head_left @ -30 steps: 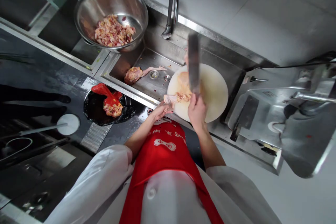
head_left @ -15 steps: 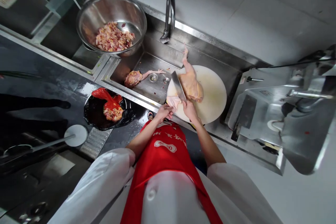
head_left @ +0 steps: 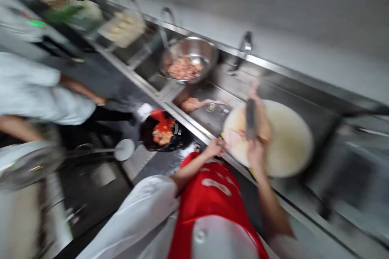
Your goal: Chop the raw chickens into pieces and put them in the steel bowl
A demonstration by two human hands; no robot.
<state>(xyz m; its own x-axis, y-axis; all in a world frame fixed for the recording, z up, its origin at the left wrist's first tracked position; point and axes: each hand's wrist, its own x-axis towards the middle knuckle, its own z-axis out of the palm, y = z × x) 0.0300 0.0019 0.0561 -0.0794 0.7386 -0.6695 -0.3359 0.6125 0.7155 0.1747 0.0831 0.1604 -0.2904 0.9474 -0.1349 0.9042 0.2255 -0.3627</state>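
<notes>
Holding a blurred cleaver (head_left: 251,120) in the right hand (head_left: 256,154), closed around its handle, over the white board (head_left: 290,141) and close against the poultry piece (head_left: 263,127) on it — curling the left hand (head_left: 216,147) at the board's near edge, grip too blurred to tell. Can see a poultry leg (head_left: 191,105) in the sink (head_left: 204,118) — also chopped meat (head_left: 184,68) in a steel bowl (head_left: 209,52) farther left
</notes>
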